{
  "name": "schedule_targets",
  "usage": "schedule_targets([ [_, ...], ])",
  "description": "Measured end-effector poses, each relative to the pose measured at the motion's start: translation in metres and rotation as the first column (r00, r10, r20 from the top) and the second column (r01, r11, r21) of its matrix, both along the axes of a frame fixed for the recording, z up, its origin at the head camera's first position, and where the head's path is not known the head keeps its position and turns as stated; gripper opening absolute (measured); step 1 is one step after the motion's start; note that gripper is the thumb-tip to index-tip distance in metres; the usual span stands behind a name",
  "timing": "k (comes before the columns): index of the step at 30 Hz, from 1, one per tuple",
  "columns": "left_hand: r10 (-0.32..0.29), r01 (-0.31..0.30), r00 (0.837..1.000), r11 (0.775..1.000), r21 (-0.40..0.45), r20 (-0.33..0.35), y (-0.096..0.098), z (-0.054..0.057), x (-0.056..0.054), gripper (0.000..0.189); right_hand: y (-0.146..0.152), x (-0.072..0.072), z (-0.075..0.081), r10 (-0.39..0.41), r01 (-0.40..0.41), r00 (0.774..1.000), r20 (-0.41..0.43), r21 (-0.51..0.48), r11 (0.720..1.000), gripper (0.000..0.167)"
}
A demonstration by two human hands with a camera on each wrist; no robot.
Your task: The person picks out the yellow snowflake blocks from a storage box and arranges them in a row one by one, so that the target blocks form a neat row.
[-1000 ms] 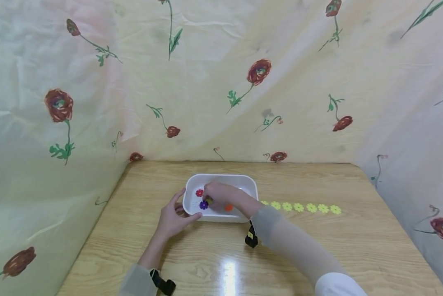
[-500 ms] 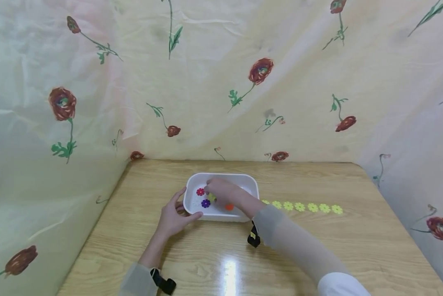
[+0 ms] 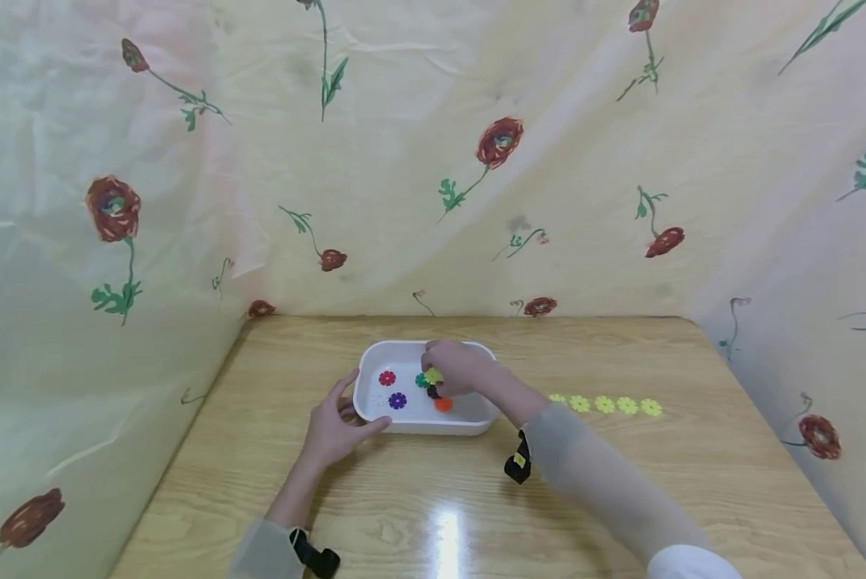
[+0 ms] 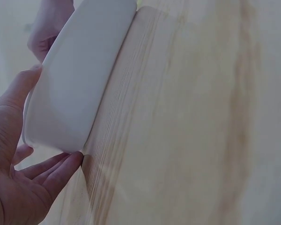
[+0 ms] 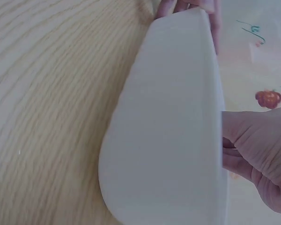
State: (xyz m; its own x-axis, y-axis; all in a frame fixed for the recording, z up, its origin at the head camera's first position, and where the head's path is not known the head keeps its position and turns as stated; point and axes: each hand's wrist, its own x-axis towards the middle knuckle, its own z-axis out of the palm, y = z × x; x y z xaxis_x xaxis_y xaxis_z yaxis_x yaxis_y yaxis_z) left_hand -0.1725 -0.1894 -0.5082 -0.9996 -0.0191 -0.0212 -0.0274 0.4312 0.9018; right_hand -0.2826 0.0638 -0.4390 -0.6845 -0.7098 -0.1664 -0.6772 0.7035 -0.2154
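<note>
A white plastic tray (image 3: 424, 428) stands on the wooden table. My left hand (image 3: 334, 426) grips its left end, thumb along the near rim and fingers round the outer wall, as the left wrist view also shows. My right hand (image 3: 458, 370) reaches down inside the tray and pinches a yellow flower-shaped piece (image 3: 433, 375). Close by its fingers lie a green flower piece (image 3: 421, 380), a black piece (image 3: 433, 392) and an orange one (image 3: 443, 404). Towards the left end are a red flower (image 3: 387, 378) and a purple flower (image 3: 398, 400). In the right wrist view the tray wall hides my right fingertips.
Several yellow flowers (image 3: 605, 404) lie in a straight row on the table (image 3: 548, 515), right of the tray; my right forearm covers the row's left end. A floral cloth (image 3: 404, 161) hangs behind the table and along both sides.
My right hand has moved to the right inside the tray with the yellow flower, and the green and black pieces have come into sight. The left hand keeps its hold on the tray.
</note>
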Motion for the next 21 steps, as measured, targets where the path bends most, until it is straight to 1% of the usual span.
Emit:
schedule_targets([
  [4,-0.002,0.002,1.000,1.000,0.002,0.007,0.000,0.000,0.001,0.107,0.015,-0.001,0.002,0.012,-0.013,1.000,-0.021,-0.070,0.997,0.033],
  [8,0.000,0.000,1.000,1.000,-0.006,0.007,-0.001,-0.001,0.002,0.108,0.031,-0.001,0.008,-0.007,0.002,0.999,-0.039,-0.134,0.991,0.033],
  [15,0.006,-0.006,1.000,1.000,-0.001,0.005,-0.002,-0.002,0.001,0.108,0.051,0.003,0.024,-0.027,0.014,0.998,-0.064,-0.202,0.979,0.035],
  [18,0.002,-0.002,1.000,1.000,0.000,0.004,-0.002,-0.002,0.000,0.108,0.060,0.004,0.031,-0.061,0.043,0.996,-0.070,-0.231,0.972,0.035],
  [21,0.002,-0.001,1.000,1.000,-0.004,0.006,-0.001,-0.003,0.000,0.108,0.072,0.005,0.036,-0.113,0.089,0.991,-0.074,-0.267,0.960,0.035],
])
